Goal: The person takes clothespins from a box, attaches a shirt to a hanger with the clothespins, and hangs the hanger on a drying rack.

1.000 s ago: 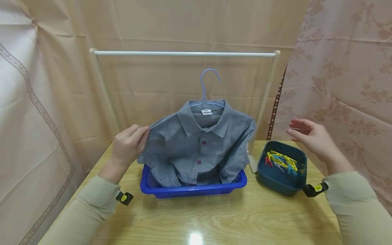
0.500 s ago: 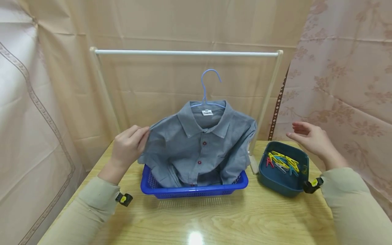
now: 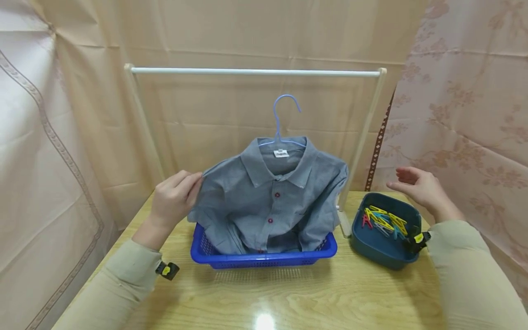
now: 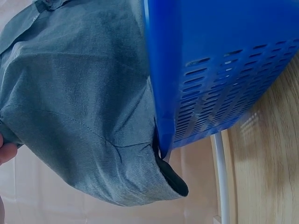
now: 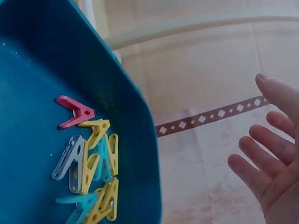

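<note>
A grey-blue button-up shirt [image 3: 247,201] stands propped in a blue perforated basket [image 3: 264,263], its lower part inside. The blue wire hanger [image 3: 277,120] sits in the collar, with its hook rising free above. My left hand [image 3: 173,196] pinches the shirt's shoulder on the left side; the left wrist view shows the fingertips [image 4: 7,151] at the cloth's edge and the short sleeve draped over the basket rim. Over on the right, my right hand [image 3: 422,191] hovers above the back of a dark teal bin [image 3: 383,252], fingers relaxed and holding nothing.
Several clothespins [image 5: 86,163] in yellow, teal, red and grey lie in the bin. Behind the basket stands a white rack bar [image 3: 255,71] on two slanted legs. The wooden table [image 3: 231,302] carries everything, with beige curtains [image 3: 206,32] around it.
The whole head view has shifted slightly, moving the scene right and down. My right hand has come slightly inward relative to the bin. The left hand keeps its pinch on the shirt.
</note>
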Action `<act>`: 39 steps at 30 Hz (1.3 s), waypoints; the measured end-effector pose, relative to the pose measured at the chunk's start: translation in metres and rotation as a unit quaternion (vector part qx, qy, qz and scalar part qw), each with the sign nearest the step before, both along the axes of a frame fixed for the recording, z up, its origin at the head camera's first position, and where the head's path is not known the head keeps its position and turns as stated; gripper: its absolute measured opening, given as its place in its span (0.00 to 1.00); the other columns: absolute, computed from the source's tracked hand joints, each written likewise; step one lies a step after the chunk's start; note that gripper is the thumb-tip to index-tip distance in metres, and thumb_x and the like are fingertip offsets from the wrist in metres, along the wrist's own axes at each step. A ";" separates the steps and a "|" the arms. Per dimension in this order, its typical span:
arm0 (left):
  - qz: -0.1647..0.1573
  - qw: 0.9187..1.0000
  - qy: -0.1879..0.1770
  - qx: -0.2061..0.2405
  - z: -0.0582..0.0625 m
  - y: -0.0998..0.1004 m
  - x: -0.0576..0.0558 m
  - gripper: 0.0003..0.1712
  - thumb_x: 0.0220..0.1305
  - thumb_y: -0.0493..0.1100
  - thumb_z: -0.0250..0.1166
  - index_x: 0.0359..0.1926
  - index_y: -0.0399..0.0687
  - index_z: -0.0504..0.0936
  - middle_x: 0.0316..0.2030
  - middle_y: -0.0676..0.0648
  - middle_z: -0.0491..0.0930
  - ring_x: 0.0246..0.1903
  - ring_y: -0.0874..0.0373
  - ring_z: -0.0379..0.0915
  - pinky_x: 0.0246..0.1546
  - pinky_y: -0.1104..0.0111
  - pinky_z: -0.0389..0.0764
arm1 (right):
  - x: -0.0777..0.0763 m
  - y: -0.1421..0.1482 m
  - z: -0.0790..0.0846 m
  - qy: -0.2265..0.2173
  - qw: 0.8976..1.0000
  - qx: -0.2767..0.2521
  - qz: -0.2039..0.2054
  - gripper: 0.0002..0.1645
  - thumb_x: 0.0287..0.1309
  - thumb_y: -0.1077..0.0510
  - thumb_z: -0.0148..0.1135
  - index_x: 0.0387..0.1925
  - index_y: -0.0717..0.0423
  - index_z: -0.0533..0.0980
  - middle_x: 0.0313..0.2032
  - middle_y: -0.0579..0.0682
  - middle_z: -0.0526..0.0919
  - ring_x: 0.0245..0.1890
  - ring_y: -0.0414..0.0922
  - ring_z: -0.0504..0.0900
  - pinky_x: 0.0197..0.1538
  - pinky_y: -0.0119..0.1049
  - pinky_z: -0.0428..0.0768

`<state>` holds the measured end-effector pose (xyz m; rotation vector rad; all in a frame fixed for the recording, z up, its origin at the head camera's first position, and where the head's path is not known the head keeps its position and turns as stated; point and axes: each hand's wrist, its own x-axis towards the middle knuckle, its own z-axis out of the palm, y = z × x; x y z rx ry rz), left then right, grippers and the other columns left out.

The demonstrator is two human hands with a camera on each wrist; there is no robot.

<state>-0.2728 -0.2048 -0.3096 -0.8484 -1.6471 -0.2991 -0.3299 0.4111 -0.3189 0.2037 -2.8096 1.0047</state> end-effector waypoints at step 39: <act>-0.004 1.000 -0.010 0.005 -0.001 0.002 0.000 0.07 0.68 0.36 0.66 0.38 0.33 0.87 0.27 0.42 0.82 0.20 0.47 0.79 0.18 0.55 0.81 | -0.027 0.030 -0.070 -0.121 0.988 0.097 -0.010 0.41 0.69 0.44 0.63 0.61 0.80 0.68 0.56 0.77 0.75 0.53 0.71 0.77 0.53 0.62 0.78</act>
